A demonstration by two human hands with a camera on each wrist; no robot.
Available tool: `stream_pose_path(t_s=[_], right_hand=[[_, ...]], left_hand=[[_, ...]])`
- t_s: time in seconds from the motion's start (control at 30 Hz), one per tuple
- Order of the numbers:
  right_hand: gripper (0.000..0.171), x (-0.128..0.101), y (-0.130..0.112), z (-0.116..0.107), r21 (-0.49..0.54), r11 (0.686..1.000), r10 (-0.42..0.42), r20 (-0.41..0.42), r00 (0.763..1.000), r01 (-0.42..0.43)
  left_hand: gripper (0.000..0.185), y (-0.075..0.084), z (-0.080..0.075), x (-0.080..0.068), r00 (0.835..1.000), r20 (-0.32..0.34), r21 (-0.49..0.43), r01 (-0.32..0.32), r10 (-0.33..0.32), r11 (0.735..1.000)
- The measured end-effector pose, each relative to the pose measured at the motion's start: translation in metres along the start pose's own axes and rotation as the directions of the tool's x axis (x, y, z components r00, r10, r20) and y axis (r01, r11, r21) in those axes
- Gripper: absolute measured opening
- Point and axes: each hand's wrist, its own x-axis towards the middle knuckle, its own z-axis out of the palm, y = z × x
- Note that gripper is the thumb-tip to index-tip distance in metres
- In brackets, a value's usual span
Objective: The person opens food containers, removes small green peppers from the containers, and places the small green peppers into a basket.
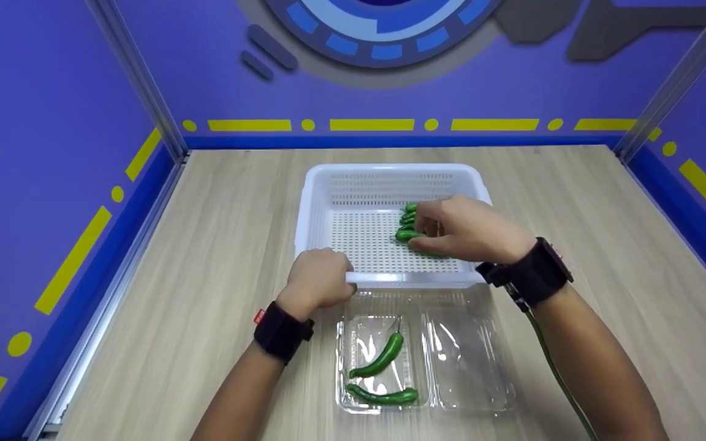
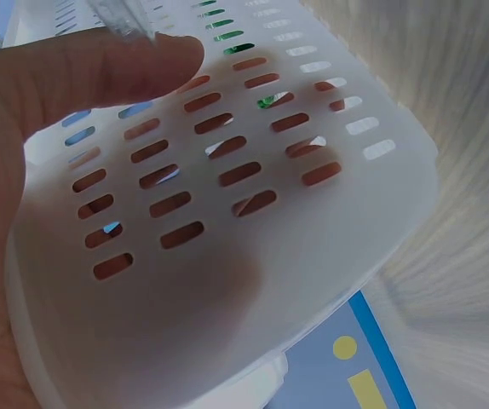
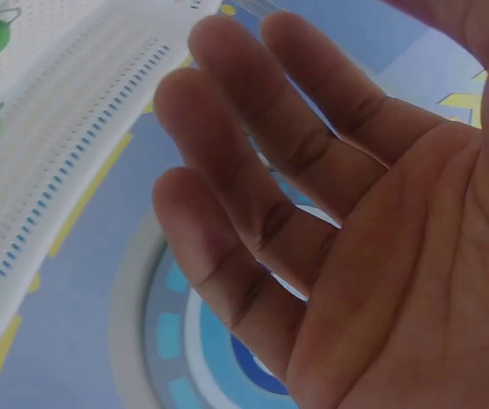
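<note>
Green peppers point(image 1: 411, 225) in white basket point(image 1: 390, 177) under relaxed, empty right hand point(image 1: 466, 229); left hand point(image 1: 319, 278) gripping basket's near rim.

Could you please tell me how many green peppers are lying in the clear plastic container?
2: one green pepper lies slanted in the left compartment of the clear container, the other across its near end. The right compartment holds none.

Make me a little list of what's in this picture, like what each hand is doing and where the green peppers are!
left hand: grips the near rim of the white basket
right hand: inside the basket, fingers on a pile of green peppers; whether it grips one cannot be told
clear tray: on the table in front of the basket, two compartments
left compartment: two green peppers
right compartment: nothing in it
table: light wood
walls: purple with yellow dashes
</note>
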Motion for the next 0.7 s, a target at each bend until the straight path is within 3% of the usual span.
stream_pose_path(t_s=[0.23,0.7], right_hand=[[0.019,-0.009,-0.018,0.007,0.001,0.997,-0.079,0.022,0.997,0.079],[0.028,-0.025,-0.051,0.047,-0.112,0.977,-0.156,0.225,0.962,0.184]], left_hand=[[0.04,0.0,0.0,0.001,1.0,0.008,-0.001,0.003,-0.003,1.0],[0.038,0.001,-0.001,0.0,1.0,-0.006,-0.005,-0.001,0.001,1.0]])
